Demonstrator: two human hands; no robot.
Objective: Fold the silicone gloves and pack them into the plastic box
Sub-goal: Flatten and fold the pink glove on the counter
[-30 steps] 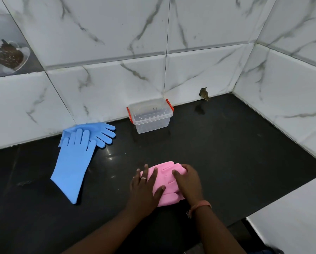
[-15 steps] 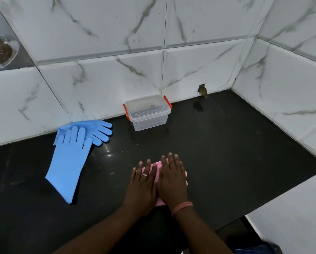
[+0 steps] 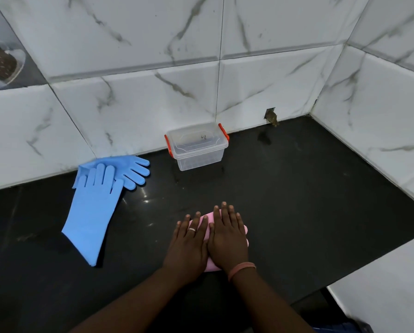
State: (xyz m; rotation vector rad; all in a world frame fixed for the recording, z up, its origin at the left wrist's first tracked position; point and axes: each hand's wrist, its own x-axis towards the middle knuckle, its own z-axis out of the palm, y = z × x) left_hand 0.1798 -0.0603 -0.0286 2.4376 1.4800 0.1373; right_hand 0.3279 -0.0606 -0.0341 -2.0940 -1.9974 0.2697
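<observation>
Folded pink silicone gloves (image 3: 209, 218) lie on the black counter (image 3: 309, 200), mostly hidden under my hands. My left hand (image 3: 189, 246) and my right hand (image 3: 227, 236) press flat on them side by side, fingers straight. Two blue silicone gloves lie unfolded at the left: one long glove (image 3: 93, 212) pointing toward the wall, the other blue glove (image 3: 129, 169) partly beneath it, fingers pointing right. A clear plastic box (image 3: 198, 150) with orange clips stands closed with its lid on against the back wall.
White marble-tiled walls close the counter at the back and right. A small hole with a brown object (image 3: 272, 117) sits in the back wall near the corner. A white ledge (image 3: 381, 284) borders the counter at the lower right.
My right hand went from gripping the pink gloves' edge to lying flat on them. Both hands now press the folded bundle down, covering most of it.
</observation>
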